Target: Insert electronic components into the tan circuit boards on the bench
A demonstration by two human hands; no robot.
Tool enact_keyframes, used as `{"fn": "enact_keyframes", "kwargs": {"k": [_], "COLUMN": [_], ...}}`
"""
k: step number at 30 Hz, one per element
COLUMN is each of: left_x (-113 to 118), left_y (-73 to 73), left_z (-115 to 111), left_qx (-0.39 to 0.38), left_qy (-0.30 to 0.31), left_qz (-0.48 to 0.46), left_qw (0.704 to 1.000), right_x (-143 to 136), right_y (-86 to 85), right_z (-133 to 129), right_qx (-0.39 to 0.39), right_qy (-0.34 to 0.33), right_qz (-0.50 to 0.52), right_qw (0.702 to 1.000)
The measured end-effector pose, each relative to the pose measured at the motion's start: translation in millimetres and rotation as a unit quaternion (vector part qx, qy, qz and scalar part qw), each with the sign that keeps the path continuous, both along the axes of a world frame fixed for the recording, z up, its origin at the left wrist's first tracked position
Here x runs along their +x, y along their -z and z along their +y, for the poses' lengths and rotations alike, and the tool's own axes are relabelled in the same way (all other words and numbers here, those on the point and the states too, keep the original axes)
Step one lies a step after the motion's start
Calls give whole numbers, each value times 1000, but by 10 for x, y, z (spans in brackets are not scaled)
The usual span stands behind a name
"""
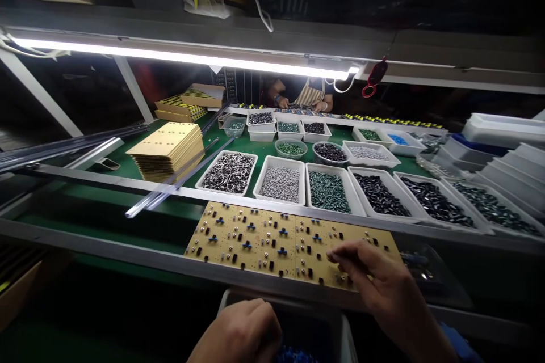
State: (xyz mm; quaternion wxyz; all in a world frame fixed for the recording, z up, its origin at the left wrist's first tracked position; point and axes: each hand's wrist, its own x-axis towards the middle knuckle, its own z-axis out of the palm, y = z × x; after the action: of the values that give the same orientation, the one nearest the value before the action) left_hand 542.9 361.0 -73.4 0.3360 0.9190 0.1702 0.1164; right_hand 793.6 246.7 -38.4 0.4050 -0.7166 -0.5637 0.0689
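Nearest, at six o'clock, the left hand (240, 329) curls over a bin (348, 340), its fingertips hidden. Just beyond lie tan circuit boards (289, 264), the right hand (334, 254) pinched narrow over them at four; I cannot tell whether either holds anything. Farther, component trays (353, 201) reach toward three.

1 glaring tube light (183, 59), dark edges
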Motion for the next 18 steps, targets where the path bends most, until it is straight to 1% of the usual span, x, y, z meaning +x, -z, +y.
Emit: {"fn": "enact_keyframes", "kwargs": {"k": [3,7,11,14,18], "left_x": [5,-2,-8,-4,11], "left_y": [-22,16,52,51,47], "left_z": [-6,-6,5,14,25], "left_qx": [5,10,37,21,5], "left_qy": [-7,-1,13,12,6], "left_qz": [8,-8,-59,-87,-99], "left_qw": [1000,1000,997,996,995], "right_x": [-29,-34,-22,-13,-12], "right_y": [-8,-25,-30,-42,-67], "right_z": [57,122,155,164,181], "right_qx": [8,0,-13,-28,-46], "right_qy": [-30,-74,-85,-94,-109], "right_qz": [-37,-114,-151,-162,-186], "right_qw": [999,991,985,982,975]}}
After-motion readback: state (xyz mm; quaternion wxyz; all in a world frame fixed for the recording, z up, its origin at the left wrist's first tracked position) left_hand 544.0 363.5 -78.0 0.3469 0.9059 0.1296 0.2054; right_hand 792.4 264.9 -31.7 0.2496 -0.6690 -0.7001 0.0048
